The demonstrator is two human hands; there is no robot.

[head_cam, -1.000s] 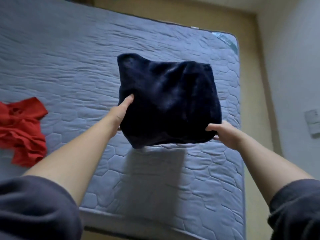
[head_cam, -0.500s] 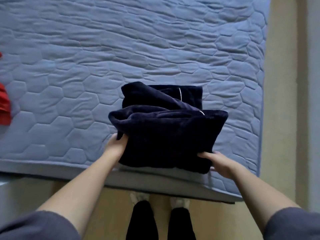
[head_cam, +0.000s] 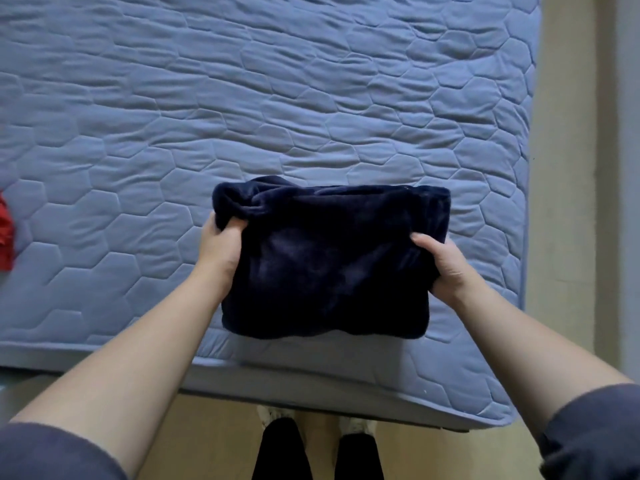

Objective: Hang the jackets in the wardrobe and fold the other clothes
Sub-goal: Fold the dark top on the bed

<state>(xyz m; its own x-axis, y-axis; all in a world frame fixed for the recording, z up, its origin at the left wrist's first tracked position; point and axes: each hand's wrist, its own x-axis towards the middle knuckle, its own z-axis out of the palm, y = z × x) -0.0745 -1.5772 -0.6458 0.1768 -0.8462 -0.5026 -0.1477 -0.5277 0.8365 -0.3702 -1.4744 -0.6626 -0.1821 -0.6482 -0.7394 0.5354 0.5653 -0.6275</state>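
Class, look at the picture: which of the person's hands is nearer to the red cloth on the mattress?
Left. The left hand grips the navy garment at its left edge, on the side facing the red cloth. The right hand grips its far edge.

Blue mattress (head_cam: 277, 116) beneath folded navy garment (head_cam: 329, 265) (red cloth (head_cam: 5, 233) leftward)

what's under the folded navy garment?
Blue quilted mattress, near its front edge; left hand and right hand grip the sides of the navy fleece garment. Anything directly beneath is covered.
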